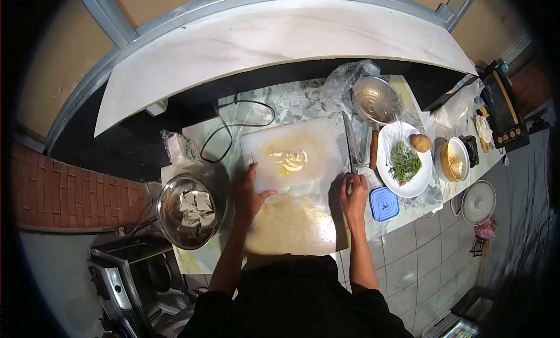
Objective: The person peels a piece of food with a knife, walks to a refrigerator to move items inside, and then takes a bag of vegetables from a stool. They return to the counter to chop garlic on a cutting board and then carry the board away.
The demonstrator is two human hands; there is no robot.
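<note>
A white cutting board (326,140) lies on the marble-patterned counter, with a small heap of pale yellow slices (290,160) on it. My left hand (249,197) is at the board's lower left corner, thumb and fingers apart. To the right of the board, a long knife (350,140) lies along the counter, blade pointing away from me. My right hand (354,193) has its fingers closed at the knife's handle. Between my forearms is a yellowish board or sheet (291,224) with a wet-looking surface.
A steel bowl (165,212) holding pale packets stands left. On the right are a pan (373,98), a white plate (415,183) of chopped greens, a potato (420,142), a blue lid (385,204) and a bowl (444,163). A cable (224,128) lies behind.
</note>
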